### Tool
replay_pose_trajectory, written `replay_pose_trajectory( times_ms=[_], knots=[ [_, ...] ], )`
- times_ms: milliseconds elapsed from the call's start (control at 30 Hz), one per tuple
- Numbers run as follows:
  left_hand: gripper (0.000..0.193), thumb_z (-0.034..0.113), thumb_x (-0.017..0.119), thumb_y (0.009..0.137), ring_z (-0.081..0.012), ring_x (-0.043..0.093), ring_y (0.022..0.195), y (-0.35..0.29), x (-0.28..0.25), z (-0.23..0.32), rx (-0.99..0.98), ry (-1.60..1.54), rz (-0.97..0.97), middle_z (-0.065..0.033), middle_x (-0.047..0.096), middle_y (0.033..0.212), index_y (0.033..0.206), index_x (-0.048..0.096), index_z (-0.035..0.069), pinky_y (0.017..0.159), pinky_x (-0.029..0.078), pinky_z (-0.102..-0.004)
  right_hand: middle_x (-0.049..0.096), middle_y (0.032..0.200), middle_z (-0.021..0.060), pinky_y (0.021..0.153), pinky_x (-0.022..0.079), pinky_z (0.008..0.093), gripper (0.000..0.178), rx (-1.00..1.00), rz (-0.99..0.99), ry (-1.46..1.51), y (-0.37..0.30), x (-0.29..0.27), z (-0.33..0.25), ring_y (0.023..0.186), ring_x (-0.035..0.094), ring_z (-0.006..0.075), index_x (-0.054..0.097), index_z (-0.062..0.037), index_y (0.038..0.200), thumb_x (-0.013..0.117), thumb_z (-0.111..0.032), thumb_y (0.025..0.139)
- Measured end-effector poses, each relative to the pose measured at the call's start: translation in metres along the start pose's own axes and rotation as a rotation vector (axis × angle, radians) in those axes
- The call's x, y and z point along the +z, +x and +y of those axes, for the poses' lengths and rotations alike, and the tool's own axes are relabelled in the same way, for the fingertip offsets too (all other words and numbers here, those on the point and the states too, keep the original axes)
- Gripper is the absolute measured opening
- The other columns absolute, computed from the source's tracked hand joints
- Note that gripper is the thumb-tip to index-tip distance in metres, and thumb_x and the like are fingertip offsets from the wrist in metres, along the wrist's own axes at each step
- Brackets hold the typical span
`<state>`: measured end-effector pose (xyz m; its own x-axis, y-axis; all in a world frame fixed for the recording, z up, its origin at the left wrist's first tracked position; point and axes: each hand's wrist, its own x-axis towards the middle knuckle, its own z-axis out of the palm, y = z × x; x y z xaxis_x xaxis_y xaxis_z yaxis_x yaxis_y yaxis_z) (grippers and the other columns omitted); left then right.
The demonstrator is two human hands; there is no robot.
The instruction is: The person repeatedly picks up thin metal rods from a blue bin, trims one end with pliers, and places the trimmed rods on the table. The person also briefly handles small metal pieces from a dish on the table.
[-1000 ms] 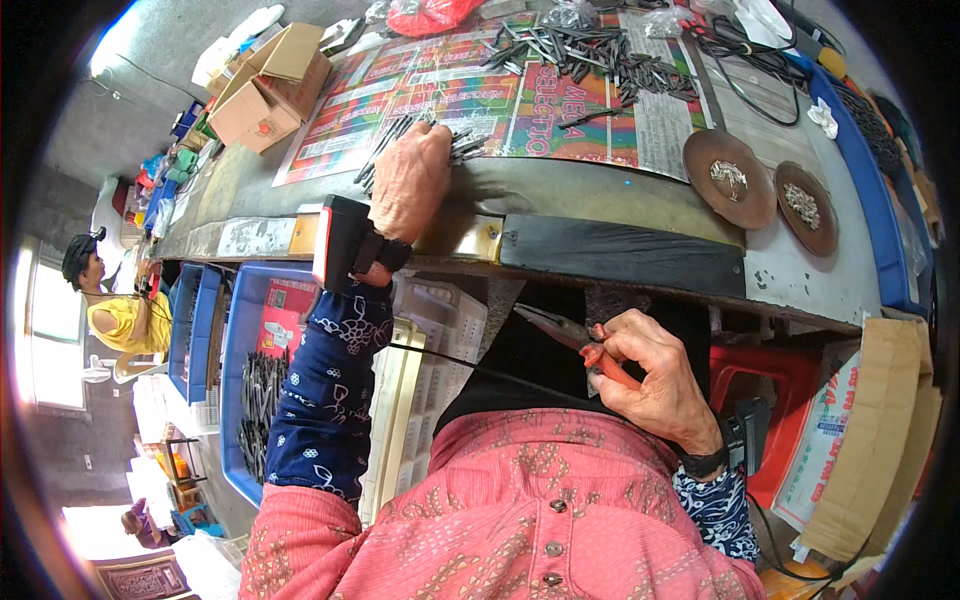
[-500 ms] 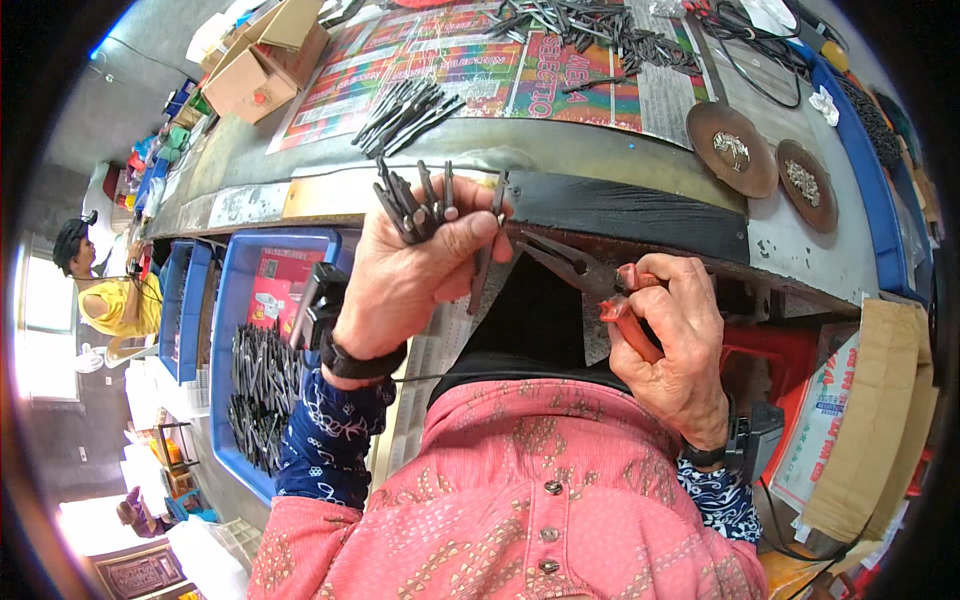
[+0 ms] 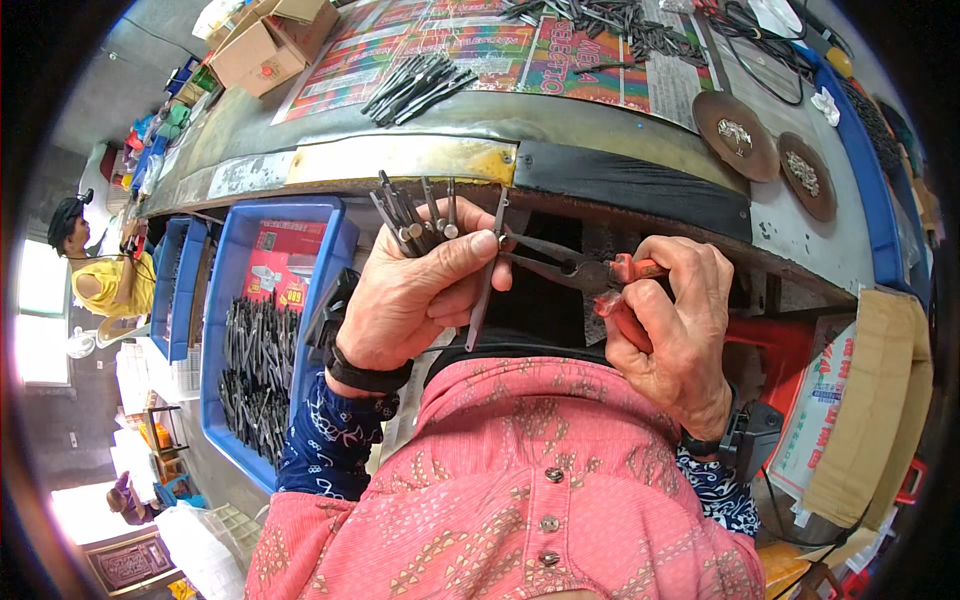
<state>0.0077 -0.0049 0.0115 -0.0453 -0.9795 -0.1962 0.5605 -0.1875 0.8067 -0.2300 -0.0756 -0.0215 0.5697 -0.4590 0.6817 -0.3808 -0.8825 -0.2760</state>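
My left hand is closed around several slim dark metal pieces, whose ends stick up in a fan above the fingers. Between its thumb and fingers it pinches one more flat dark metal strip, held roughly upright with a small fitting near its middle. Pliers with red-orange handles are gripped in my right hand. Their long jaws point left and are parted, the tips at the strip's middle by my left thumb. Whether the tips touch the fitting I cannot tell.
Beyond my hands runs the workbench edge. On the bench lie a bundle of dark strips and two brown dishes of small parts. A blue bin of dark pieces stands at left; a person in yellow sits farther off.
The pliers have moved left, and their jaws have opened wider, coming up to the strip in my left hand. The view has shifted slightly.
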Motion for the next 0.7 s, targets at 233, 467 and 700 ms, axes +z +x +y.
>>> replay_pose_trajectory(
  times_ms=[233, 467, 700],
  knots=[
    [0.011, 0.007, 0.064, 0.095, -0.0030, 0.042, 0.046, 0.003, -0.001, -0.012, 0.076, 0.164, 0.002, -0.0113, 0.068, 0.079, 0.104, 0.058, 0.003, 0.041, 0.027, -0.0186, 0.054, 0.093, 0.0111, 0.068, 0.042, 0.0398, 0.021, 0.013, -0.086, 0.040, -0.008, 0.003, 0.005, 0.082, 0.054, 0.0287, 0.059, -0.0040, 0.084, 0.071, -0.008, 0.067],
    [0.018, 0.001, 0.071, 0.087, -0.0130, 0.066, 0.068, 0.001, -0.003, -0.018, 0.390, 1.001, 0.068, -0.0107, 0.070, 0.082, 0.100, 0.059, 0.004, 0.056, 0.050, -0.0244, 0.055, 0.084, 0.0142, 0.073, 0.048, 0.0356, 0.020, 0.394, -0.444, 0.866, -0.019, 0.011, 0.017, 0.078, 0.057, 0.0275, 0.059, 0.0034, 0.092, 0.062, 0.000, 0.072],
    [0.033, -0.003, 0.072, 0.068, -0.0235, 0.067, 0.069, 0.015, -0.008, -0.012, 0.944, 1.477, -0.196, -0.0098, 0.067, 0.082, 0.100, 0.065, 0.001, 0.062, 0.053, -0.0309, 0.053, 0.090, 0.0045, 0.077, 0.043, 0.0257, 0.019, 0.597, -0.623, 1.289, -0.025, 0.012, 0.036, 0.082, 0.049, 0.0104, 0.058, 0.0036, 0.093, 0.064, -0.003, 0.077]
  ],
)
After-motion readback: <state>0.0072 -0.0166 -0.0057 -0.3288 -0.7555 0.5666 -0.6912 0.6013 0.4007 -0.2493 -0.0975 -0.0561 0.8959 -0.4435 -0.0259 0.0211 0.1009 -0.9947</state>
